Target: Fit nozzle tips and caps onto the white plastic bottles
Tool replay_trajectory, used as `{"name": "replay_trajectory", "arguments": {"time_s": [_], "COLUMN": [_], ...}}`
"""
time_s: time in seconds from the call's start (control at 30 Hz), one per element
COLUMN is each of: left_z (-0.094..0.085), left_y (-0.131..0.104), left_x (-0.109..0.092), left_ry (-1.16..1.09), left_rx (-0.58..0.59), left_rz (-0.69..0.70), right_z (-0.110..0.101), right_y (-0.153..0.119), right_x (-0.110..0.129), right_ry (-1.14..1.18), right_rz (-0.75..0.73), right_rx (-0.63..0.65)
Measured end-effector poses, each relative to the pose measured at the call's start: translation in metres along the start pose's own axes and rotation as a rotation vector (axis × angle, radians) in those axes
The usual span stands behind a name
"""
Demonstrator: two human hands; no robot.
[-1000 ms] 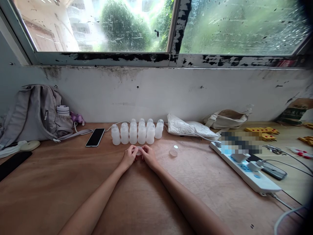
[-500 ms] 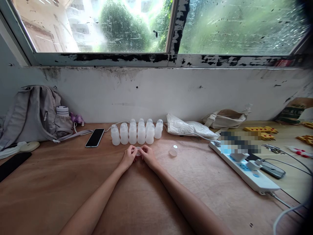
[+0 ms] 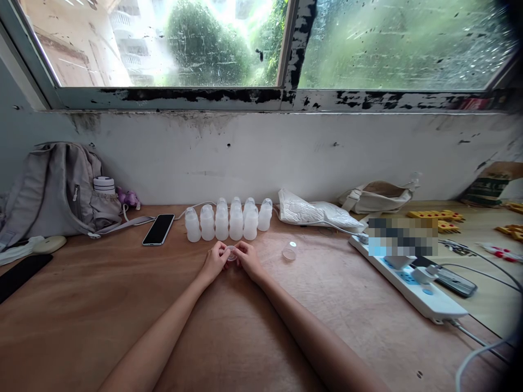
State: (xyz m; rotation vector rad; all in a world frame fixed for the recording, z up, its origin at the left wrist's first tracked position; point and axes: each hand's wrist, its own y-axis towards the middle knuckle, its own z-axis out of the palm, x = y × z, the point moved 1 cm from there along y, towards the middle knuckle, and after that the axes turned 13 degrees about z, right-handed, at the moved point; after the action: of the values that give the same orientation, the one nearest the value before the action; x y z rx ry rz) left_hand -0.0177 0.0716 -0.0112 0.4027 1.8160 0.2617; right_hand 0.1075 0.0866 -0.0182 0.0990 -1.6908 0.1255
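Note:
Between my fingertips is a small clear round ring-like piece [image 3: 231, 253], pinched from both sides. My left hand [image 3: 214, 262] grips its left edge and my right hand [image 3: 247, 260] its right edge; both hands are closed on it, low over the wooden table. Just behind them stand several frosted white bottles [image 3: 236, 222] with clear caps, grouped close together. To the right of my hands a clear cap [image 3: 290, 251] lies on the table. The underside of the ring-like piece is hidden by my fingers.
A phone [image 3: 158, 230] lies left of the bottles, beside a grey backpack [image 3: 61, 190]. A white plastic package [image 3: 318, 211] and a beige bag [image 3: 378, 197] are along the wall. On the right, a white power strip [image 3: 408, 280] carries plugs and cables.
My hands stay in nearly the same spot. The ring-like piece between my fingers shows slightly more of its round outline.

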Motion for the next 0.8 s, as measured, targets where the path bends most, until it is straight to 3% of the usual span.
{"name": "replay_trajectory", "arguments": {"time_s": [0.8], "left_z": [0.0004], "left_y": [-0.0009], "left_x": [-0.0002], "left_ry": [0.018], "left_rx": [-0.022], "left_rz": [0.038], "right_z": [-0.0004], "right_y": [-0.0038], "right_x": [0.0022], "right_ry": [-0.014], "right_rz": [-0.031], "right_rx": [-0.035]}}
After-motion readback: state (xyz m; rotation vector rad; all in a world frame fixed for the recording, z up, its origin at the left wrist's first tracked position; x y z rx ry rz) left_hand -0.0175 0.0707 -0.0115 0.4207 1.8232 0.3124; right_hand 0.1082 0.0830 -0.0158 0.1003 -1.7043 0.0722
